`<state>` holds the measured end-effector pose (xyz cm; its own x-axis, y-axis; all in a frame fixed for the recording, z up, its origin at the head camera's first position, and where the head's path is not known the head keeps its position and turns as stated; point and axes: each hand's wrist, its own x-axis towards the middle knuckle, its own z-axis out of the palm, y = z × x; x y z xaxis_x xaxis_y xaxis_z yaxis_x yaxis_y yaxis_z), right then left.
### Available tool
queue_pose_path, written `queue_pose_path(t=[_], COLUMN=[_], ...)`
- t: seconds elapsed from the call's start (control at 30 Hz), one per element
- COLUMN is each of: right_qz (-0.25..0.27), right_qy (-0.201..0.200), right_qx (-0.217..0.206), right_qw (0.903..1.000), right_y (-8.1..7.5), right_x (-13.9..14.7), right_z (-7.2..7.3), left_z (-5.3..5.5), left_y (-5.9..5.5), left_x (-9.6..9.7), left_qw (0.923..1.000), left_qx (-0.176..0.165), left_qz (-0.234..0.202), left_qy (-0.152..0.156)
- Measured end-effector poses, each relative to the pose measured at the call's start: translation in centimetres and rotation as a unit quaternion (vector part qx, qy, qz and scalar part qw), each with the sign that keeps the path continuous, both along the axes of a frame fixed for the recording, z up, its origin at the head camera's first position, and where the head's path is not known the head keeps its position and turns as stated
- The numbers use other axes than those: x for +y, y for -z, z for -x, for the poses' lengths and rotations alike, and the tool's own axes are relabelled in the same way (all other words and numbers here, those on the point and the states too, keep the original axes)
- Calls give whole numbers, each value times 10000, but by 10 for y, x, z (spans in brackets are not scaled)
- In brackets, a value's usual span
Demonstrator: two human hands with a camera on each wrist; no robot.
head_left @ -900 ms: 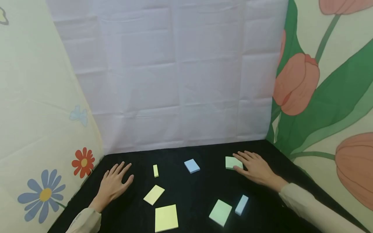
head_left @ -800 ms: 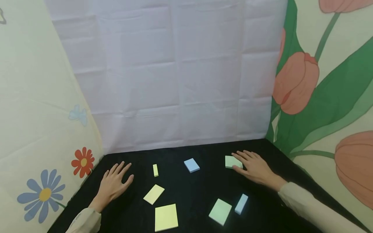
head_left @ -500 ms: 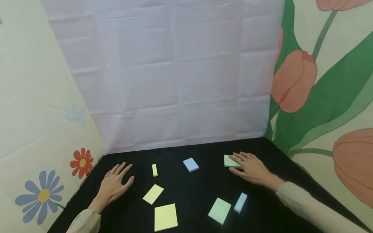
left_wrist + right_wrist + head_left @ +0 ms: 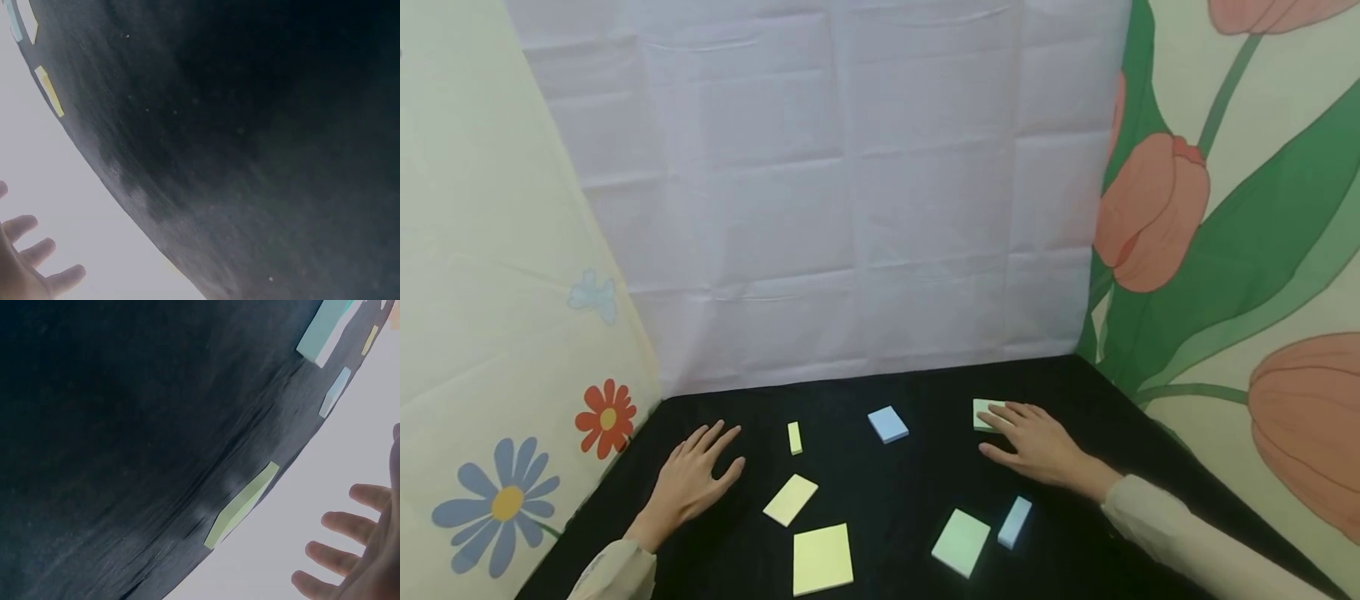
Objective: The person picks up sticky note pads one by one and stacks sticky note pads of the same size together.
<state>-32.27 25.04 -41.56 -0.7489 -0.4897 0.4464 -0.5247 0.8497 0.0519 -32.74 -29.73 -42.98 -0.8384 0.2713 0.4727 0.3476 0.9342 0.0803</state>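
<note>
My left hand (image 4: 688, 479) is at the left with fingers straight and spread, holding nothing. Nearest to it are a narrow yellow sticky-note pad (image 4: 794, 437) and a rectangular yellow pad (image 4: 791, 499). At the far right, my right hand (image 4: 1037, 442), its fingers spread, partly hides a green sticky-note pad (image 4: 981, 412) from the head view. The right wrist view shows those fingers (image 4: 340, 526) apart from the green pad (image 4: 240, 506). A blue pad (image 4: 888, 424) lies between the hands. Closer in are a square yellow pad (image 4: 823, 560), a green pad (image 4: 961, 543) and a narrow blue pad (image 4: 1015, 522).
All the pads lie apart on a black cloth-covered table (image 4: 880, 492). A white cloth (image 4: 850, 208) hangs behind it. Flower-printed cloths stand on the left (image 4: 490, 292) and right (image 4: 1195, 333) sides.
My right hand has shifted slightly left and covers more of the far green pad. The left hand stays in place. The head view has turned a little; the pads have not moved.
</note>
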Motion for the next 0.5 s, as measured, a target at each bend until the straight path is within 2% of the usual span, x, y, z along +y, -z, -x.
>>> queue_pose_path(t=[0.2, 0.4, 0.5], right_qz=[-32, -53, -55], right_qy=[-109, -218, -204], right_qx=[0, 173, 76], right_qw=[9999, 9996, 9997], right_y=[3, 3, 0], right_x=[-5, -9, -11], right_z=[-3, -6, -8], left_z=[-2, -2, -3], left_y=[0, 0, 0], left_x=[0, 1, 2], left_qw=[10000, 9999, 9999], left_qx=[3, 8, 0], left_qz=[14, 2, -5], left_qy=[49, 109, 135])
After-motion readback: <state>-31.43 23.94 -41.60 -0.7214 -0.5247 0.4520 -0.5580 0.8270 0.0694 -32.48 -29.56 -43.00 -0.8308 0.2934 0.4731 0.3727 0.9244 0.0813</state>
